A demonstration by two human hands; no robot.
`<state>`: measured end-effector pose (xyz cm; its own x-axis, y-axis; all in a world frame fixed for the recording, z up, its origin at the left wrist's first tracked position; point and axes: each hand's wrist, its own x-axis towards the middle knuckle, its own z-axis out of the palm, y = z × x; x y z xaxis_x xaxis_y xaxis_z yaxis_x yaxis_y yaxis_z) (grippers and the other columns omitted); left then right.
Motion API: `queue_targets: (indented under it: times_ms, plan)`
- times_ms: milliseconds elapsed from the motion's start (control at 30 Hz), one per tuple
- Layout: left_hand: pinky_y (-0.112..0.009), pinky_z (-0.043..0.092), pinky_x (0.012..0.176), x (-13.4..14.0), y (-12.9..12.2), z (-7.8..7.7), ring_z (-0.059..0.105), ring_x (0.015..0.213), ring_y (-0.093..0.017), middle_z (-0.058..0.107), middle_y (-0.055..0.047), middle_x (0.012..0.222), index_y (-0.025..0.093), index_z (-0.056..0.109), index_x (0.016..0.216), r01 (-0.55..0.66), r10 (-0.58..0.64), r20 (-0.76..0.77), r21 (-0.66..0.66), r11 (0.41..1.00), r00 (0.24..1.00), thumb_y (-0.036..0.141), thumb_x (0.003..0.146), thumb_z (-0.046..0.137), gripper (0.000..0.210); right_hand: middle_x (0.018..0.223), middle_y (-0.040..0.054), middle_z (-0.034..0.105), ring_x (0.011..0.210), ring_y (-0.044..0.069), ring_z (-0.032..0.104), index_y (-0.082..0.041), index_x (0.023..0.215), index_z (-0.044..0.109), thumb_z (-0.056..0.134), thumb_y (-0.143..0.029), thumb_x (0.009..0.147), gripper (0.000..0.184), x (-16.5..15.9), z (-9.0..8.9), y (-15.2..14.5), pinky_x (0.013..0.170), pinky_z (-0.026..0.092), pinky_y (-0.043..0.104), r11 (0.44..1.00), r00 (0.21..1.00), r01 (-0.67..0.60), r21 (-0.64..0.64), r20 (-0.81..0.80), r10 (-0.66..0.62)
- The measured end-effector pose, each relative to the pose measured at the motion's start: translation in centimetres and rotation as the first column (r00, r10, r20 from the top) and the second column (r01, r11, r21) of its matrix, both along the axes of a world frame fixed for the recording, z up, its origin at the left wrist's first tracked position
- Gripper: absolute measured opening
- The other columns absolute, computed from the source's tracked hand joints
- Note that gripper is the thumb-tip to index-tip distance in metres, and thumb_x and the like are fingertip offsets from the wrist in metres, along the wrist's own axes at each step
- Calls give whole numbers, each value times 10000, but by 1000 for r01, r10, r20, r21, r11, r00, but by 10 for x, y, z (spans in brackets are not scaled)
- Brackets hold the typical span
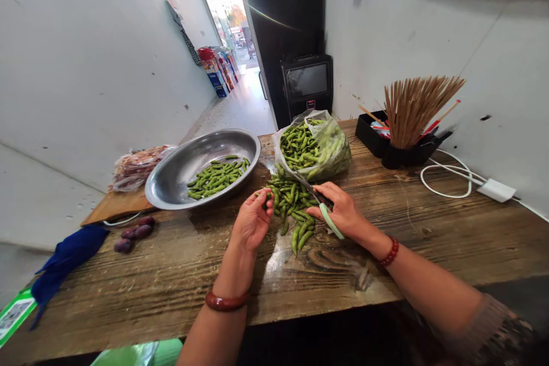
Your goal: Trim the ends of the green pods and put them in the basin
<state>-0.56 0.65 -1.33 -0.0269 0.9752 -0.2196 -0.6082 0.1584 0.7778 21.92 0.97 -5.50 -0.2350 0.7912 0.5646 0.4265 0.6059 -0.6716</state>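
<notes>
My left hand is closed in a pinch on a green edamame pod, just left of a loose pile of edamame pods on the table. Scissors with pale green handles are in my right hand, their dark blades pointing up and left over the pile. Behind the pile a clear plastic bag stands open, full of more pods. A wide steel basin to the left holds several pods on its floor, apart from both hands.
Left on the wooden table lie dark purple fruits, a blue cloth and a bagged bundle on a wooden board. At right stand a black holder of brown sticks and a white cable. A green bin is below the front edge.
</notes>
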Motion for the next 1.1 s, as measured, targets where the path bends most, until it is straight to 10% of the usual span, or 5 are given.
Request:
queue_targets:
  times_ms: [333, 767, 1100]
  plan:
    - [-187, 435, 508, 2, -9, -5, 568, 577, -88, 648, -37, 770, 123, 670, 1018, 179, -179, 10, 7, 984, 984, 189, 754, 701, 273, 1029, 94, 629, 935, 219, 623, -171, 1150, 604, 668, -367, 828, 382, -1, -11, 0, 802, 532, 337, 999, 999, -14, -37, 42, 16]
    - [-202, 394, 601, -3, -3, -11, 542, 706, -103, 662, -54, 841, 115, 695, 795, -111, 117, -120, 59, 992, 986, 257, 661, 789, 217, 1031, 92, 644, 924, 218, 641, -187, 1146, 624, 677, -346, 817, 369, 0, -19, 1, 797, 547, 337, 999, 1000, -1, -37, 22, 2]
    - [-192, 406, 521, -14, 3, -7, 530, 587, -89, 569, 29, 716, 173, 538, 800, -35, 35, 23, 7, 999, 999, 172, 650, 733, 246, 993, 86, 638, 895, 210, 628, -188, 1151, 613, 695, -376, 805, 401, -1, -3, -2, 790, 534, 348, 999, 999, -32, -29, -14, 32]
